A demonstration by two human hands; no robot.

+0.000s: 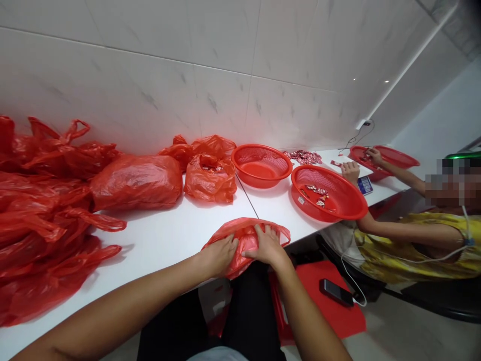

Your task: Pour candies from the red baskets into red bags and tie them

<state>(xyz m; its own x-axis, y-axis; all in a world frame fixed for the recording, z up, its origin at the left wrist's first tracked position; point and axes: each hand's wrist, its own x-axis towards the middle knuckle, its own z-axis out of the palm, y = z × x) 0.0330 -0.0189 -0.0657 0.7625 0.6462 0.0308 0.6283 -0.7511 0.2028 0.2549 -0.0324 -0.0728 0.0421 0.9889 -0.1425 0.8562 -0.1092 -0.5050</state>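
Observation:
A red plastic bag lies at the front edge of the white table, its mouth spread wide. My left hand grips the left side of the bag, fingers bent over its film. On the right, my right hand rests on the bag with its fingers spread. Whatever the bag holds cannot be made out. Beyond it stand a red basket with a bare bottom and another red basket with a few small wrapped pieces inside.
Full red bags crowd the left of the table, and an open bag stands near the wall. At the right a person reaches into a farther basket. A phone lies on a red stool.

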